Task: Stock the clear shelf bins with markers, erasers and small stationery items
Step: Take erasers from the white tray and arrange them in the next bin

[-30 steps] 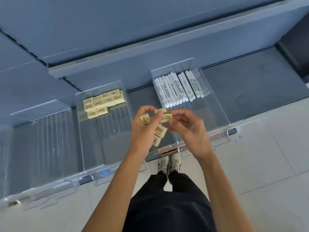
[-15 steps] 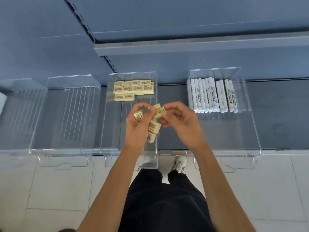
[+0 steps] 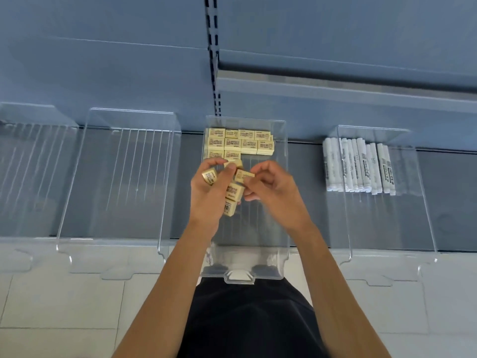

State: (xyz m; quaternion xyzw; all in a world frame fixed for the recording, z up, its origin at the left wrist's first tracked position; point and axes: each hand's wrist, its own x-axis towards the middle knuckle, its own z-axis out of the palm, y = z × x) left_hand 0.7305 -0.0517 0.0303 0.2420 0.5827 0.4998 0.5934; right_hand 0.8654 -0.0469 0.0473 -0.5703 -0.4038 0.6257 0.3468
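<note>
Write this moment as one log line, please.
left hand: holds loose erasers | right hand: pinches one eraser | middle bin: eraser rows at back | right bin: markers at back

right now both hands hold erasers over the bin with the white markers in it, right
No. The head view shows the left hand and right hand holding erasers over the eraser bin; the white markers lie in the marker bin to its right.
</note>
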